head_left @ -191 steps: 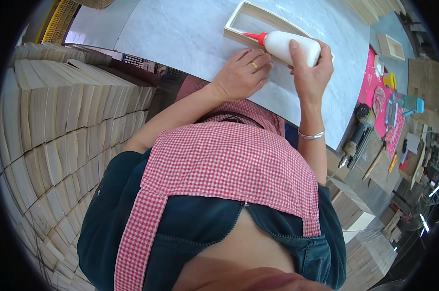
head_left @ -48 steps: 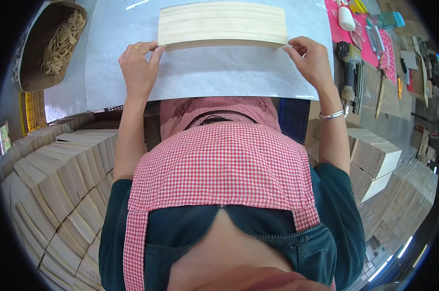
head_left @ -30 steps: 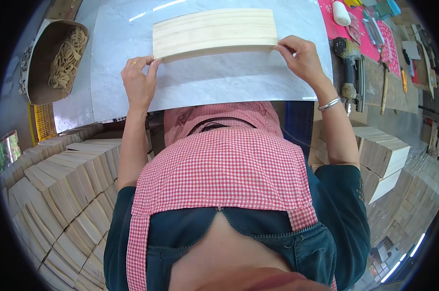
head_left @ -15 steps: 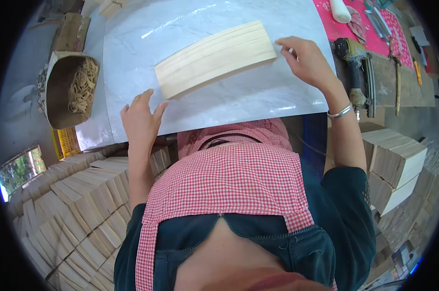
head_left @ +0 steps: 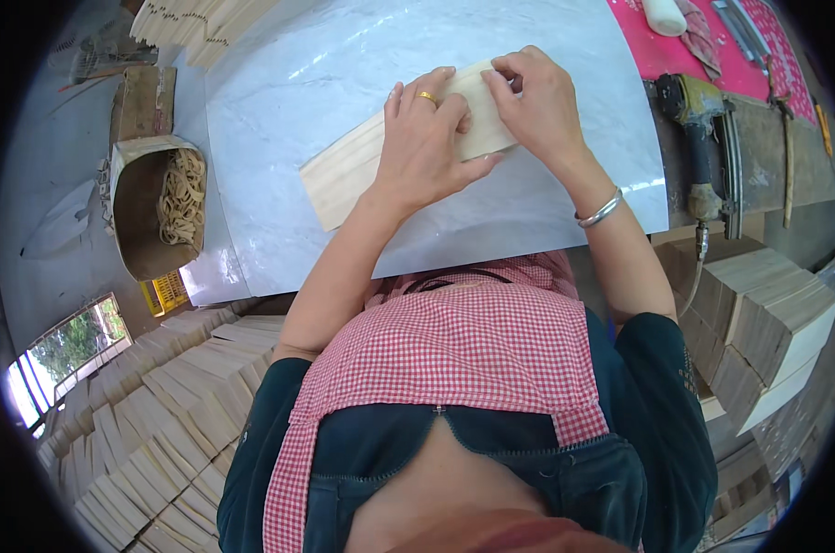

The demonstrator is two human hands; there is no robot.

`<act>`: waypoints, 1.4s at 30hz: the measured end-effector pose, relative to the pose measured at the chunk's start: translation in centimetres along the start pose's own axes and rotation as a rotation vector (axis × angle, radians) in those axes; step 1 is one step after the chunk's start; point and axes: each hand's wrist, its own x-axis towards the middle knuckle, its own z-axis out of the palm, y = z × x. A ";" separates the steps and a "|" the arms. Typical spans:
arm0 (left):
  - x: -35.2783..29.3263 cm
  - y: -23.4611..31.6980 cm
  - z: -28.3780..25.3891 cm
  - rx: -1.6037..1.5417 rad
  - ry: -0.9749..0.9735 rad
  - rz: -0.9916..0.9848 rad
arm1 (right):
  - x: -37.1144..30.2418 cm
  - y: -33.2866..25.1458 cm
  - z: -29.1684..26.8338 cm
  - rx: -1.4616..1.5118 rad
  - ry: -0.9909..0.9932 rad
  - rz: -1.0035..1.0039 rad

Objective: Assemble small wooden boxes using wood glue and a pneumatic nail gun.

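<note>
A pale bundle of flat wooden slats [head_left: 344,170] lies slantwise on the marble-patterned tabletop. My left hand [head_left: 422,143], with a gold ring, reaches across its middle. The fingers of that hand bend over the top, and the thumb stretches along the near edge. At the bundle's far right end, my right hand [head_left: 542,106] is closed with thumb and fingertips together against the wood. Whether something thin is also pinched there, I cannot tell. The two hands are close together and cover much of the bundle's right half.
Left of the tabletop [head_left: 279,244] hangs an open bin [head_left: 136,217] with tan loops [head_left: 182,198] like rubber bands. More slats [head_left: 196,28] lie at the far left. A nail gun [head_left: 701,138] rests on the right bench. Stacked wood [head_left: 150,424] fills the lower left; wooden blocks [head_left: 758,304] stand right.
Both hands have come onto the slats from beside them. My left hand has moved right and away from me to the middle; my right hand has closed at the right end. The view has shifted slightly.
</note>
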 end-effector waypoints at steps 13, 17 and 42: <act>0.1 -1.0 1.7 -0.142 0.073 0.010 | -0.7 0.4 0.7 0.009 0.076 -0.014; 0.2 -1.1 1.1 -0.069 0.094 0.034 | -2.3 1.9 -5.0 -0.096 0.168 -0.108; 1.2 -0.6 -1.4 -0.147 -0.279 -0.143 | -5.5 -6.9 -18.1 -0.211 -0.198 0.487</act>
